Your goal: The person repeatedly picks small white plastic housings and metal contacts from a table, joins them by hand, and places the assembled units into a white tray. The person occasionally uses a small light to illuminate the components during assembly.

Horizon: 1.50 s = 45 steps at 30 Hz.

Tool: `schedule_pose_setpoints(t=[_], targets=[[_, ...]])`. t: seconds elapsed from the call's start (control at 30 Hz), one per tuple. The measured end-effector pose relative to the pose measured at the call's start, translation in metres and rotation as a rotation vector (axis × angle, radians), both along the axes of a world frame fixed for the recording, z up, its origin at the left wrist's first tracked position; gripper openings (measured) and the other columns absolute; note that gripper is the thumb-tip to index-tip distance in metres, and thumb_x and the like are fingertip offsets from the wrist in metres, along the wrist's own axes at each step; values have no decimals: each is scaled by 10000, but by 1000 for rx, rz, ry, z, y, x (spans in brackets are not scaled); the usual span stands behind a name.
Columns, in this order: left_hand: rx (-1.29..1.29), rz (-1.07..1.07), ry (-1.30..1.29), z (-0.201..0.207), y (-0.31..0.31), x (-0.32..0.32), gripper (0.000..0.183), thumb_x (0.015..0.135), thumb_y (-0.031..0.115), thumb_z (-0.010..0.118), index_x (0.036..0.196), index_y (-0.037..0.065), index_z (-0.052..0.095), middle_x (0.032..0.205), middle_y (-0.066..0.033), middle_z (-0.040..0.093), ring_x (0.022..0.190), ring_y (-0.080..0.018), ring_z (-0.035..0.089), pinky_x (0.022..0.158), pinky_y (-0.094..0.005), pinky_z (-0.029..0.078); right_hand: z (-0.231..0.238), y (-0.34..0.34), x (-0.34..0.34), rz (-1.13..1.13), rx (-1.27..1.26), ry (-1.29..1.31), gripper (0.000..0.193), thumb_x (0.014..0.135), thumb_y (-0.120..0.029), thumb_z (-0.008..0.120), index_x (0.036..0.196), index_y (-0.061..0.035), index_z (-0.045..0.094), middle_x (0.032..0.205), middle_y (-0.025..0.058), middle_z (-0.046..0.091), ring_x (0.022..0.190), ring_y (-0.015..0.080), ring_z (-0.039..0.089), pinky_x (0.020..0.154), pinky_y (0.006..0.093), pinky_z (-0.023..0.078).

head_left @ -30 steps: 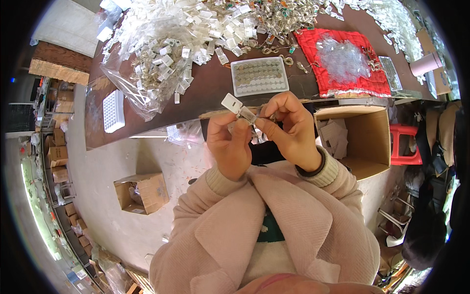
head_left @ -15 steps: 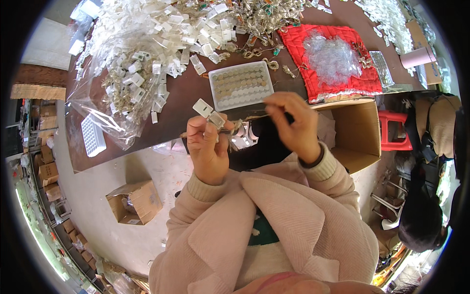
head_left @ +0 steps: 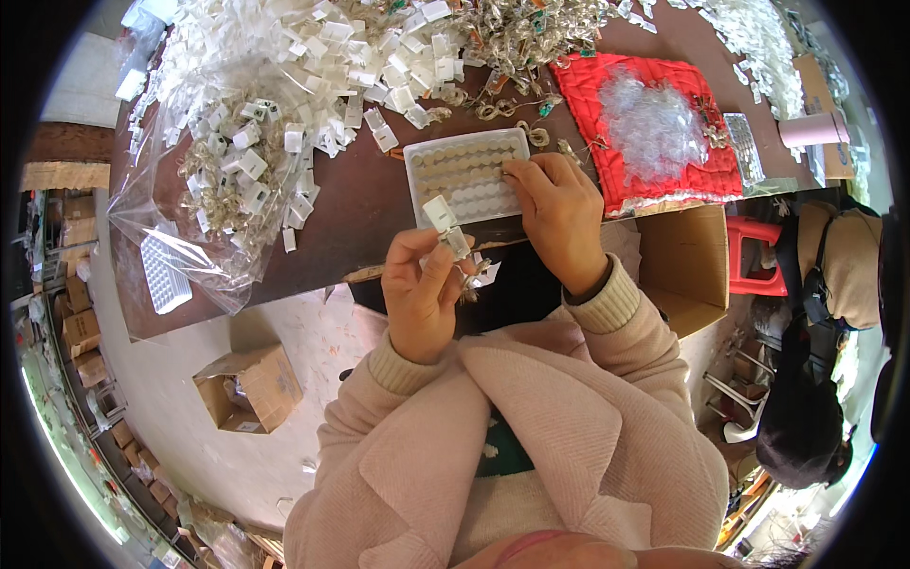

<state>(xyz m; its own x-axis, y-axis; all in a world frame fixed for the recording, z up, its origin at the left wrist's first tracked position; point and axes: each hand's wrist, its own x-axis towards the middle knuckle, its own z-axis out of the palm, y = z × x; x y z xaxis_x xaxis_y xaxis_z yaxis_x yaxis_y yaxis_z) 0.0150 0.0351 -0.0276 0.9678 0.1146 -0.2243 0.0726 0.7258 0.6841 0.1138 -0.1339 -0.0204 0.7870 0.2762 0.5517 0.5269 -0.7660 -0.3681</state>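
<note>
Right hand (head_left: 559,213) perhaps over tray (head_left: 462,173)

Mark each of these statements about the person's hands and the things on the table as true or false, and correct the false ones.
1. The left hand holds a small white tag up off the table. True.
2. The right hand rests in the cardboard box. False: its fingers are on the white tray of round stickers.
3. The red mat lies to the left of the tray. False: it lies to its right.
4. A heap of white tags lies on the brown table, partly on clear plastic. True.
5. Both hands are empty. False: the left hand holds the tag.
</note>
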Motion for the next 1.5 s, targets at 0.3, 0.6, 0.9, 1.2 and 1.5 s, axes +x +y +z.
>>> schedule_pose_setpoints(t=[0.3,0.6,0.9,1.2,1.5], targets=[[-124,-18,-39,5,-5,4,192,993,100,632,1173,44,598,1027,-137,700,778,-135,652,560,-175,476,32,12,-34,358,370,215,153,838,-26,702,986,-41,672,941,124,651,843,303,661,684,369,545],[-130,-44,-37,7,-2,-4,196,981,59,639,1174,27,619,1021,-100,691,788,-139,677,531,-165,484,41,15,-45,373,334,127,290,780,61,741,1051,-39,727,927,108,657,766,243,664,648,316,547],[-200,-110,-28,8,5,-7,174,985,85,639,1149,28,619,990,-87,686,785,-128,655,597,-187,504,37,25,-43,405,393,11,296,726,14,738,1009,-66,704,897,74,683,785,263,662,682,357,539],[-100,-34,-36,5,22,-7,147,1024,139,583,1133,44,605,970,-98,681,689,-73,564,466,-162,375,30,40,-35,486,363,23,245,779,8,697,1008,-78,709,908,57,716,785,269,667,703,359,528],[-25,53,10,1,29,-4,130,1016,123,597,1129,62,574,1040,-148,715,650,-54,588,481,-131,366,0,47,-13,220,10,-27,316,733,-59,653,1043,-66,713,916,70,636,881,286,617,771,410,505]])
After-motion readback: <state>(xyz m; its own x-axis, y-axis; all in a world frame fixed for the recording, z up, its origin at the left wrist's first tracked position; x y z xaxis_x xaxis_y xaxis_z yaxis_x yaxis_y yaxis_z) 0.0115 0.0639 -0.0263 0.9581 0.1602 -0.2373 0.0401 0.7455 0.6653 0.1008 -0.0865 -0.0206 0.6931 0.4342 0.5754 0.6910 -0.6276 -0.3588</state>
